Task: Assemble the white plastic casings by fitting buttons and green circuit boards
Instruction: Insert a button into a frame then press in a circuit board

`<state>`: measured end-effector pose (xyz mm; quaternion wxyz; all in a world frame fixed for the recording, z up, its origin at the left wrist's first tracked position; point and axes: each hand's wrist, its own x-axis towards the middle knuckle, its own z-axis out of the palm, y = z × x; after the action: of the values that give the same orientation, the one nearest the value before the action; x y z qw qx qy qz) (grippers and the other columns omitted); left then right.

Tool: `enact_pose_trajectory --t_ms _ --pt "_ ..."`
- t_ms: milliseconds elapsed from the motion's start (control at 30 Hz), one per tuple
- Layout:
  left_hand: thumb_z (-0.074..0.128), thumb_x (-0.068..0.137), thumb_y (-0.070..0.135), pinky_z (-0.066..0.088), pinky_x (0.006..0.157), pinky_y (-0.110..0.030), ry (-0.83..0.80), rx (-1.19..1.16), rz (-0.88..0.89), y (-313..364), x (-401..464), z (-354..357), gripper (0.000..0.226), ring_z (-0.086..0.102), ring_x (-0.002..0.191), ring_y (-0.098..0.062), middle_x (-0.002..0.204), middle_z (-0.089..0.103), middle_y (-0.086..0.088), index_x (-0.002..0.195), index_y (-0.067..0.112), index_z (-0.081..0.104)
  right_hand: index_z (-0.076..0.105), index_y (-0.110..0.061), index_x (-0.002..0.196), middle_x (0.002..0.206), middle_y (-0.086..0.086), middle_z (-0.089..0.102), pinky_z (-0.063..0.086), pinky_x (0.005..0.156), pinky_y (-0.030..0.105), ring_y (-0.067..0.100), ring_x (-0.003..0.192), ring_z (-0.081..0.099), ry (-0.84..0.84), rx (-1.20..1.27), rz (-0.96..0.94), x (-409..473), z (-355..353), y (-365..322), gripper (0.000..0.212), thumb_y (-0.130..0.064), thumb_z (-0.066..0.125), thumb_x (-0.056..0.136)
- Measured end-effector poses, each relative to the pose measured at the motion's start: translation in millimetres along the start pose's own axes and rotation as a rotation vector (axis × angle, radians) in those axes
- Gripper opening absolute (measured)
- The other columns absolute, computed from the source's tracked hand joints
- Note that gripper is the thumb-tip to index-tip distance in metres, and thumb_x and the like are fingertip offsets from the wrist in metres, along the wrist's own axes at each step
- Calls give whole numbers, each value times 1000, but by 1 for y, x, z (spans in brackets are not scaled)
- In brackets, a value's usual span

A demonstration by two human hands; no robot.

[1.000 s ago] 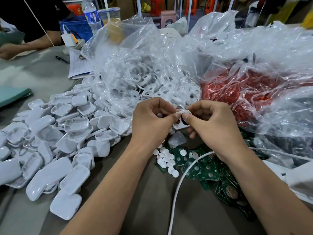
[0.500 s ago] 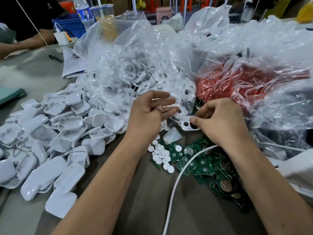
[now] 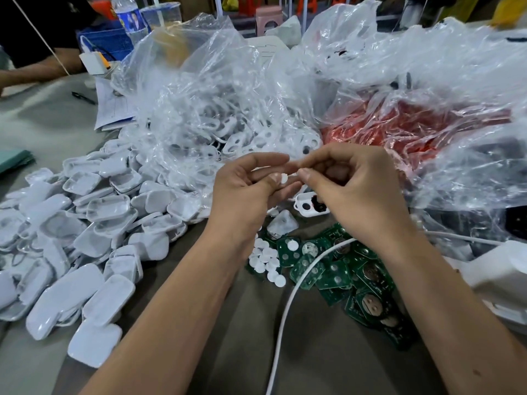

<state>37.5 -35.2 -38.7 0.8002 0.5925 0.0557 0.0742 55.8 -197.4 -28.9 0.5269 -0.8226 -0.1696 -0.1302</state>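
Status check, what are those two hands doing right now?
Left hand pinching a small round white plastic button; right hand meeting it, fingertips closed. White plastic casing with round holes lies on the table below. Nothing blocking.

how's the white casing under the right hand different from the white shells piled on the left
The casing has dark round holes; the piled shells look plain. It lies alone by the right hand; the shells overlap in a heap. Both are white rounded plastic.

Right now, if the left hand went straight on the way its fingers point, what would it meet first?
Probably the right hand. The left hand points rightward, its fingertips pinching a white button nearly against the right fingertips; depth looks matched but isn't certain.
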Motion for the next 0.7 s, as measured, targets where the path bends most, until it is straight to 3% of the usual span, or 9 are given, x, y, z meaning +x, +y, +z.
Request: enact_pose_trajectory --t_ms 67,167,333,433,600,700 --pt "52 96 -19 62 79 -29 1 -2 -13 -2 0 2 27 78 88 -28 99 76 -23 106 -3 71 80 -17 95 68 -17 72 51 54 11 -1 58 68 -37 -7 -45 -1 3 1 13 -6 81 89" --pt "49 97 -19 62 78 -26 -5 28 -28 -4 0 2 29 78 87 -27 99 77 -22 106 -3 72 82 -20 98 82 -13 71 48 60 10 4 63 65 -51 -110 -92 0 5 4 16 -9 83 87" --pt "43 98 -20 63 84 -31 -48 44 -48 -5 -1 2 35 77 95 -29 102 77 -20 114 -4 70 83 -16 105 94 -7 72 58 76 22 4 83 67 -84 -255 -173 2 10 7 19 -12 84 87" --pt "38 98 -23 58 98 -43 -87 29 -62 -4 -2 2 40 74 105 -34 112 75 -23 124 -8 65 83 -14 104 95 -5 72 58 78 25 5 84 67 -66 -282 -180 3 10 8 20 -15 86 85" --pt "33 91 -30 49 109 -53 -223 43 -26 1 -6 4 56 68 118 -35 123 70 -25 136 -7 57 82 -14 97 88 -8 69 47 70 4 -9 74 59 47 -314 -184 4 8 11 14 -11 86 84" --pt "38 90 -29 53 105 -50 -273 51 11 3 -10 7 56 69 117 -35 122 72 -21 135 -2 58 80 -15 99 87 -10 67 45 69 4 -11 71 58 78 -287 -173 4 7 11 8 -13 80 91"
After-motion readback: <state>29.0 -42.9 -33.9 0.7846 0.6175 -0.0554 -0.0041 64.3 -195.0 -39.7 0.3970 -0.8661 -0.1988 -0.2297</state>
